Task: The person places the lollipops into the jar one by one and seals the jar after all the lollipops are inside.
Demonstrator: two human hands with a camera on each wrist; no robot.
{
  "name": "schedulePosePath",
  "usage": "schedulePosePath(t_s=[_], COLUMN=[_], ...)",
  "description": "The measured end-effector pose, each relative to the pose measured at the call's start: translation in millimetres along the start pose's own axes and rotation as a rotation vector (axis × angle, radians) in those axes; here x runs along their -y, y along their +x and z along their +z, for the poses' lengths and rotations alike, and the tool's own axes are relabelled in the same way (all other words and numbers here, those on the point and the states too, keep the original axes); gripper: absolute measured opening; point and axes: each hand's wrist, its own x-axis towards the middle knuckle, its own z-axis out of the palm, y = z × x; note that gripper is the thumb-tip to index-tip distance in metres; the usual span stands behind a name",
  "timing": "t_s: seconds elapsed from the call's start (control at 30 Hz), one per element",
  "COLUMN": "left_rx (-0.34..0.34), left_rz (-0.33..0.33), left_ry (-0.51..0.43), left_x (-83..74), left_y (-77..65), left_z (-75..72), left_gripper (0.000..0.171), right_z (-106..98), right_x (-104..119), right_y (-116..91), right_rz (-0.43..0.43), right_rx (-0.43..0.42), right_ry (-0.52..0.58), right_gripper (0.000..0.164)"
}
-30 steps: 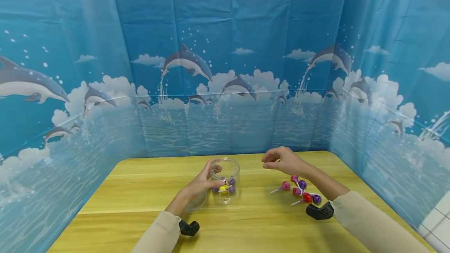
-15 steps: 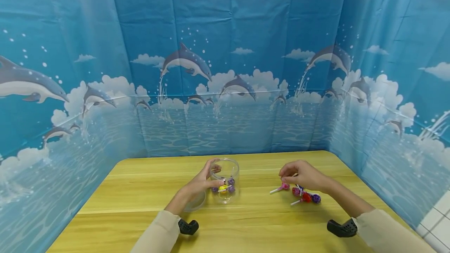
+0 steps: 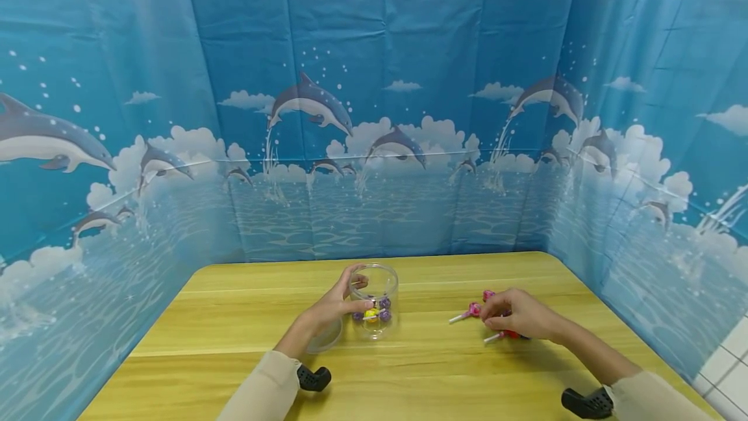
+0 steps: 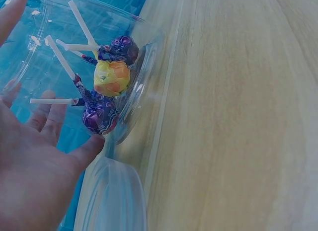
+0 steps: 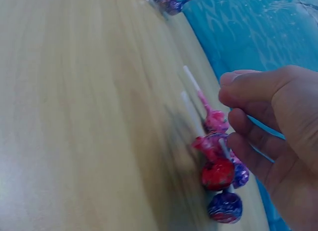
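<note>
The loosely curled, empty right hand [image 3: 522, 314] could scatter lollipops [image 5: 217, 174] by brushing them; the left hand [image 3: 334, 304] grips a clear jar [image 3: 383, 291].

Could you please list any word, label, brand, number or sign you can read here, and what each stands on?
No legible text anywhere.
Yellow lollipop in the clear jar: any wrapper print is too small and blurred to read.
Red lollipop on the table: likewise unreadable.
Backdrop: dolphins and clouds, no lettering visible.
</note>
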Motion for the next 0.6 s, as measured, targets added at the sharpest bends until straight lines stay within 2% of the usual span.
schedulePosePath(t_s=[0.2,0.43,0.6], left_rx=[-0.004,0.000,0.008], left_rz=[-0.004,0.004,0.006], left_ry=[-0.002,0.006,0.010], left_x=[-0.5,-0.3,-0.6], left_y=[0.0,0.1,-0.2], left_z=[0.3,0.2,0.1], left_gripper=[0.086,0.085,0.083], right_z=[7,15,18], right_x=[-8,-6,-4], right_y=[-2,1,2], right_rz=[-0.101,-0.113,-0.130], right_rx=[0.044,0.086,0.069], right_ry=[-0.071,-0.166,-0.230], right_gripper=[0.005,0.006,0.011])
